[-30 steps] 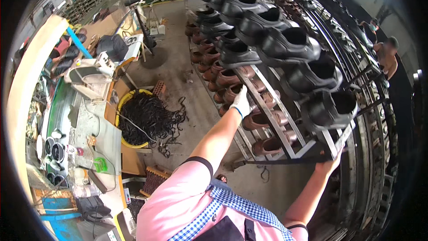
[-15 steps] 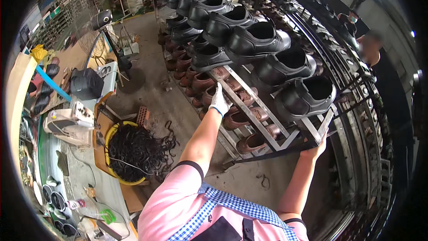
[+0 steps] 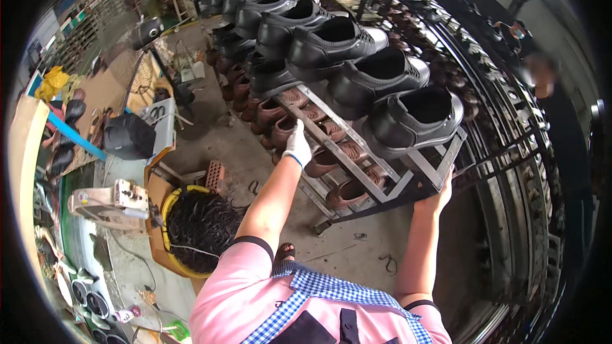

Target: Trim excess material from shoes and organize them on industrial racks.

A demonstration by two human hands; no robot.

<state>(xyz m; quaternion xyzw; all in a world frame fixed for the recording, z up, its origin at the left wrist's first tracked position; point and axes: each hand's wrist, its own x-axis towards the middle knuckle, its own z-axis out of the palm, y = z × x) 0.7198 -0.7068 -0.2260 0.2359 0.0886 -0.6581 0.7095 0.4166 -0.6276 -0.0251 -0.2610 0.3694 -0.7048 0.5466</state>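
Note:
A long metal shoe rack (image 3: 408, 172) slants across the middle, with black shoes (image 3: 414, 118) on its top tier and brown shoes (image 3: 331, 159) on the tiers below. My left hand (image 3: 297, 145), in a white glove, grips a rail on the rack's side at the level of the brown shoes. My right hand (image 3: 440, 196), bare, holds the rack's near end frame, just under the nearest black shoe. Both arms reach up from my pink top.
A yellow tub (image 3: 197, 229) of dark scraps stands on the floor at the left, beside a workbench (image 3: 115, 210) with machines. A second loaded rack (image 3: 497, 89) runs along the right. Another person (image 3: 561, 121) stands at the far right.
The rack and my hands sit a little further right and lower in view as my head turned. Both hands keep their hold on the rack.

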